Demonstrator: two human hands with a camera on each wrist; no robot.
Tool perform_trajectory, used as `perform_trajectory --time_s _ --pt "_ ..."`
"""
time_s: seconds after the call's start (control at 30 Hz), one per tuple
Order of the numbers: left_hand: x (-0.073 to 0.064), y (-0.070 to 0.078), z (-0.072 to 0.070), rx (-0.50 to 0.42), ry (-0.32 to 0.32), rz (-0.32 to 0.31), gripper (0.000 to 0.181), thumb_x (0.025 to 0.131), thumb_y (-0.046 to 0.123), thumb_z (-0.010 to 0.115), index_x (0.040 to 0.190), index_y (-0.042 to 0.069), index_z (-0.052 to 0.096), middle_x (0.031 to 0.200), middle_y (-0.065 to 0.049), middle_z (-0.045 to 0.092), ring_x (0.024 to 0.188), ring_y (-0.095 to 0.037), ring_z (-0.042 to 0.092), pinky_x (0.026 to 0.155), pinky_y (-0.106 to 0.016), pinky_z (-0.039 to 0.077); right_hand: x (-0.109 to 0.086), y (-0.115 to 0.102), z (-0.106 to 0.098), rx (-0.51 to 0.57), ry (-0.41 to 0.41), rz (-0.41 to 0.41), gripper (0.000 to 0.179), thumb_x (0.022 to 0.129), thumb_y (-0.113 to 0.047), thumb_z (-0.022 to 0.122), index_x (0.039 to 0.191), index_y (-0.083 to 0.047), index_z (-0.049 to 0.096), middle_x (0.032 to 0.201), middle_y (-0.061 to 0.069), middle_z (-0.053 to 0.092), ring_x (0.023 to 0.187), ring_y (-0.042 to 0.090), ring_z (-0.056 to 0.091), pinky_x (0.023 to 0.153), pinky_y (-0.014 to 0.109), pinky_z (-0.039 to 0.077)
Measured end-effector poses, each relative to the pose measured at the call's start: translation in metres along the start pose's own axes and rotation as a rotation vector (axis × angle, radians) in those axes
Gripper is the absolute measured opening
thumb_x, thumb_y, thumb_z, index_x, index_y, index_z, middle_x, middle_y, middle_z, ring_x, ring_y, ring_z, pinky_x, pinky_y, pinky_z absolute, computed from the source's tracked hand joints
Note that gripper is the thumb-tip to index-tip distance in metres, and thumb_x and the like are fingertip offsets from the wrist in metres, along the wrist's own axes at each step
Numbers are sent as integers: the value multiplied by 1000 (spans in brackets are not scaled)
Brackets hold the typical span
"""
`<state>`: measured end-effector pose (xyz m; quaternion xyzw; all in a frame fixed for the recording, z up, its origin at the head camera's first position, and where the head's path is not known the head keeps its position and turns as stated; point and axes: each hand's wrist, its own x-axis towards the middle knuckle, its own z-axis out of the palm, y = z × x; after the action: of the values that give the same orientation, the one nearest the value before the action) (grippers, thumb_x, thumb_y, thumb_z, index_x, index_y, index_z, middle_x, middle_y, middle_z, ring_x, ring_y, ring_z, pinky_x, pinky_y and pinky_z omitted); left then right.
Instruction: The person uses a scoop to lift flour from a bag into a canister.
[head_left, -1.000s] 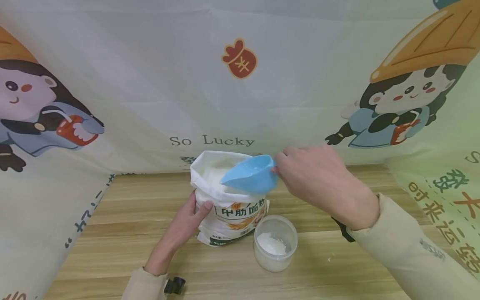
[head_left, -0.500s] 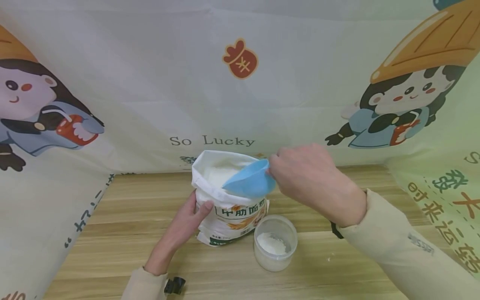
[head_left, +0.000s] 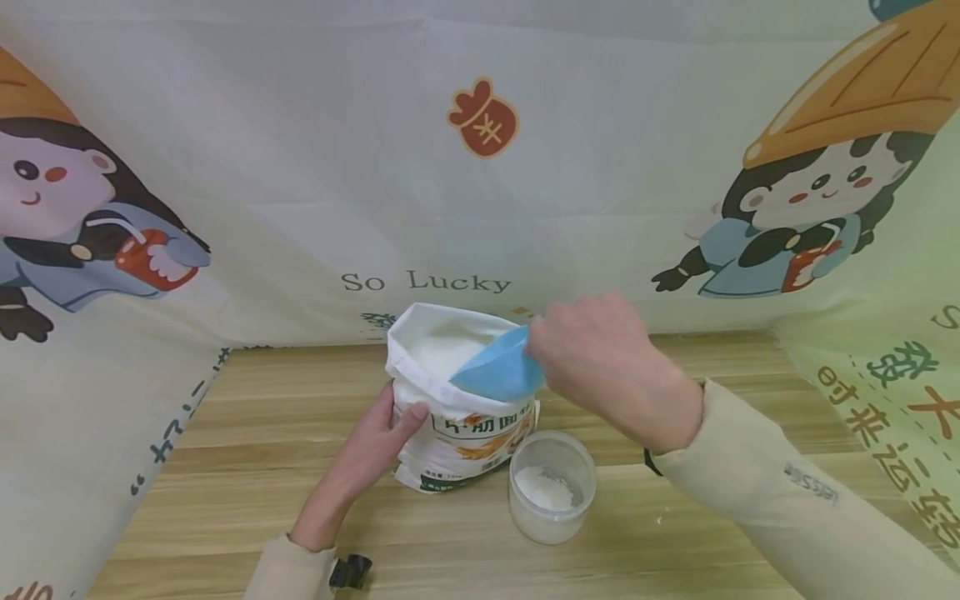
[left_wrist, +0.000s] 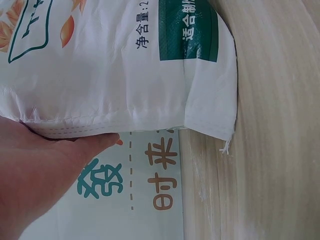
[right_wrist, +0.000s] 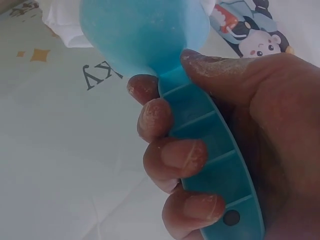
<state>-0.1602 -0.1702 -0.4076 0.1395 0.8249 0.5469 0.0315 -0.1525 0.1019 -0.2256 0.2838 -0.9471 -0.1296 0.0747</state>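
Note:
A white flour bag (head_left: 468, 454) stands on the wooden table with its top rolled open and white flour (head_left: 442, 348) inside. My left hand (head_left: 371, 450) holds the bag's left side, thumb on the front; its other fingers are mostly hidden. In the left wrist view that hand (left_wrist: 55, 167) lies along the bag's stitched edge (left_wrist: 115, 107). My right hand (head_left: 600, 362) grips the handle of a blue scoop (head_left: 498, 367), whose tip dips into the bag's mouth. The right wrist view shows fingers curled round the ribbed handle (right_wrist: 205, 132), with flour dust on the thumb.
A clear plastic tub (head_left: 551, 527) holding some white flour (head_left: 546, 490) stands on the table (head_left: 660, 533), just right of the bag. A printed cloth (head_left: 315, 167) hangs behind the table and along both sides.
My right hand has moved left and slightly down, and the blue scoop has tilted, its tip lower in the bag. My left hand and the tub stay in place.

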Motion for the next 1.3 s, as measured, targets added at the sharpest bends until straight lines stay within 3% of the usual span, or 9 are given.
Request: perform_trajectory --time_s 0.5,0.87,1.3 --pt "0 0 0 -8 -9 9 70 107 52 51 158 9 32 150 -21 51 139 -42 48 110 -67 39 8 -10 10 -41 0 10 25 86 4 62 68 -11 54 62 0 49 54 14 38 44 27 39" --pt "0 1 0 -2 -7 4 70 107 50 51 159 9 30 152 -21 49 141 -43 45 111 -67 38 12 -16 18 -30 59 20 33 83 9 56 61 -13 47 59 -1 39 52 13 33 42 25 31" --pt "0 0 0 -11 -9 25 70 106 52 52 158 10 31 152 -18 49 142 -40 45 112 -67 36 18 -20 27 -42 90 18 34 88 2 62 62 -15 49 61 -1 46 52 14 36 42 26 34"
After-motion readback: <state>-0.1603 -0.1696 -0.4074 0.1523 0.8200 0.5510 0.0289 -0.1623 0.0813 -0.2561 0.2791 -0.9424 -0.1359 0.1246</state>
